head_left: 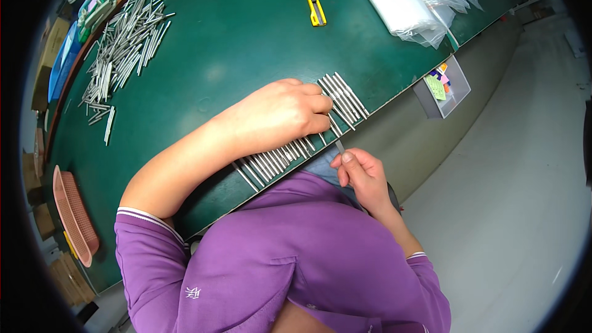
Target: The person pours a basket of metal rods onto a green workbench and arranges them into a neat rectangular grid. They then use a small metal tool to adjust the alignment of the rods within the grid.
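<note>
Along the near edge of the green table lies a row of thin metal rods point(264, 167), side by side, their ends toward me. Over this row my left hand point(288, 111) is closed, fingers curled down onto a rod that shows below them; the fingertips are hidden. To the right of that hand several more rods point(345, 100) lie parallel at the table edge. Just off the edge, my right hand point(364, 176) pinches a short, flat grey metal strip point(340, 147) between thumb and forefinger, its tip close to the rod ends.
A loose pile of metal rods point(126, 43) covers the table's far left. Beyond my hands lie a yellow utility knife point(314, 1) and clear plastic bags point(394, 3). A pink basket point(74, 213) stands at the left rim. A grey bin point(451, 97) hangs beside the right edge.
</note>
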The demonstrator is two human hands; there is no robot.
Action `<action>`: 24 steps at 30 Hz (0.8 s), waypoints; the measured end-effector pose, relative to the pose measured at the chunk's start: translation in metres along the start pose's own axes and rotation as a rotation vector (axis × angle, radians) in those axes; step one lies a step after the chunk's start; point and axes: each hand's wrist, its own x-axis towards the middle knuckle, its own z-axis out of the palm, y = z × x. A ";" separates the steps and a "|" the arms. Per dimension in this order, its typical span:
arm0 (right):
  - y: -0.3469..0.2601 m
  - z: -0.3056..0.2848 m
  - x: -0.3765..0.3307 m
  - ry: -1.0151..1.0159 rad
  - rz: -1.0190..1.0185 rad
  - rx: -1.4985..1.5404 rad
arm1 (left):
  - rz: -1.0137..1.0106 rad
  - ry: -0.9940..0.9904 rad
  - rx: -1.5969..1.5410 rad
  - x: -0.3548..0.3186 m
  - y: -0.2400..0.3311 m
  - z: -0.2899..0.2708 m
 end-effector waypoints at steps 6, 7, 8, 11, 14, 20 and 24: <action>-0.003 0.004 0.003 0.000 -0.006 -0.028 | -0.010 -0.008 -0.031 -0.004 -0.002 0.005; -0.004 0.004 0.003 0.000 -0.005 -0.033 | -0.003 0.003 -0.032 -0.005 -0.003 0.007; -0.004 0.005 0.003 -0.003 -0.007 -0.033 | 0.005 0.014 -0.033 -0.005 -0.003 0.007; -0.004 0.005 0.004 -0.003 -0.019 -0.031 | 0.001 0.032 -0.058 -0.004 -0.004 0.007; -0.005 0.007 0.004 0.002 -0.042 -0.042 | -0.024 0.033 -0.095 -0.003 -0.004 0.008; -0.002 0.010 0.006 0.035 -0.066 -0.093 | -0.038 0.048 -0.163 -0.001 -0.008 0.013; 0.014 0.001 -0.006 0.069 -0.044 -0.114 | -0.031 0.055 -0.181 0.002 -0.004 0.013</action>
